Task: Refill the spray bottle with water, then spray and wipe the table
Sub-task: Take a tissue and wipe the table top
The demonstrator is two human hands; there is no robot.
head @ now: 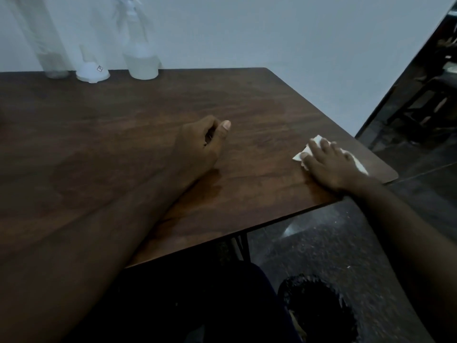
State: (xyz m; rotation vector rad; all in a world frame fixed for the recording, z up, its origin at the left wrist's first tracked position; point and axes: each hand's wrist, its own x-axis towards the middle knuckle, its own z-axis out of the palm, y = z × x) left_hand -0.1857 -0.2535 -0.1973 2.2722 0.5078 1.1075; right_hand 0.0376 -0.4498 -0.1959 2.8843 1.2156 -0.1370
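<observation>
My right hand [331, 164] lies flat on a white cloth [356, 163] near the right corner of the brown wooden table [123, 134], fingers spread and pressing it down. My left hand [200, 144] rests on the middle of the table with its fingers curled under and the thumb out, holding nothing. The clear spray bottle [142, 50] with a white trigger head stands at the table's far edge against the wall, some water in its base.
A tall clear bottle [47, 45] and a white funnel [92, 70] stand beside the spray bottle at the far left. A wet patch [210, 184] shines near my left wrist. Dark floor [333, 243] and dark furniture [425, 100] lie to the right.
</observation>
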